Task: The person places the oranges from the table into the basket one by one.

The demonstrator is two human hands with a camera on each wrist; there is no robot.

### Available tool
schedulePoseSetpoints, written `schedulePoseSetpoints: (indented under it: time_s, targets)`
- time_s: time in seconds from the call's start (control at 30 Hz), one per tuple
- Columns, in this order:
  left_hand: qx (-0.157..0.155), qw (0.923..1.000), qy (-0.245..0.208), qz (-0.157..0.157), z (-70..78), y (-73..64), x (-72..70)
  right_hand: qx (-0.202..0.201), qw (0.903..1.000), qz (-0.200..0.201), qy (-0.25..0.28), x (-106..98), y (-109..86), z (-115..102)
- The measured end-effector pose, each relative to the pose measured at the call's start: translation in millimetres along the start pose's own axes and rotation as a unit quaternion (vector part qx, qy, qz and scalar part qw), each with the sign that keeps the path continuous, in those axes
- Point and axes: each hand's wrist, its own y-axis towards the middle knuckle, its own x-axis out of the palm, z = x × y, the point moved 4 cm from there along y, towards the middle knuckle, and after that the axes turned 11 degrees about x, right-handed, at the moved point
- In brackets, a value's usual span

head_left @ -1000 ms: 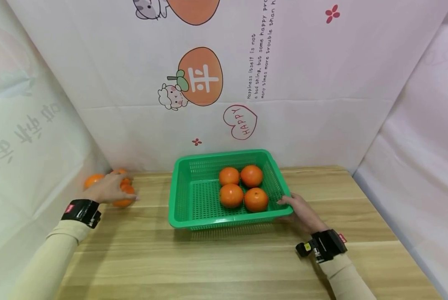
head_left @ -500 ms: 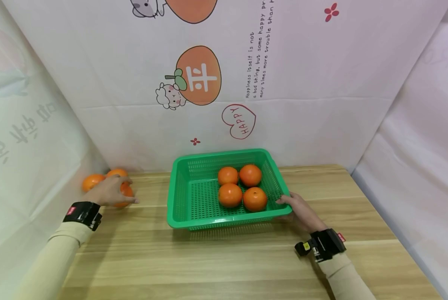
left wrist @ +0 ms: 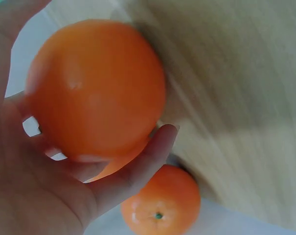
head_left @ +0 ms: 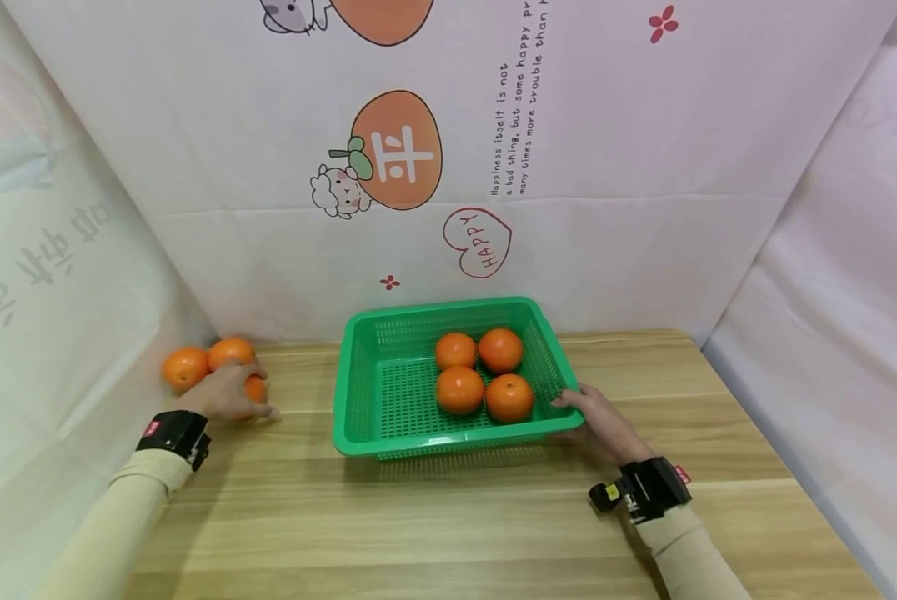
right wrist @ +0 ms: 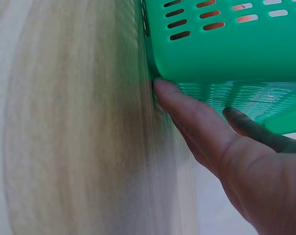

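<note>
At the table's left side my left hand (head_left: 225,393) has its fingers and thumb curled round an orange (left wrist: 96,88), which in the head view shows only in part between the fingers. Two more oranges lie just behind that hand, one at the left (head_left: 185,369) and one at the back (head_left: 231,352). My right hand (head_left: 606,423) grips the right front corner of a green plastic basket (head_left: 358,387), thumb over the rim and fingers underneath. Several oranges (head_left: 511,397) sit together in the basket's right half.
The wooden table (head_left: 448,533) runs back to a white printed cloth (head_left: 606,250) hung behind the basket. More white cloth (head_left: 839,317) closes off the right side, and another sheet (head_left: 81,333) the left.
My left hand has shifted slightly toward the front, uncovering more of the two oranges behind it. The right hand and the basket keep their place.
</note>
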Motion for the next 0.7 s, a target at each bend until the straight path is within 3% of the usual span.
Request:
schedulePoseSetpoints:
  time_s: [0.3,0.7]
  targets:
    - [-0.007,0.9997,0.016,0.019,-5.5,2.2,10.4,0.004,1.0000,0.006,-0.004,0.4,-0.5,-1.4]
    - [-0.015,0.9982,0.027,0.051,-10.9,-0.3,13.7,0.005,0.9999,0.014,-0.005,-0.6,-0.6,-0.8]
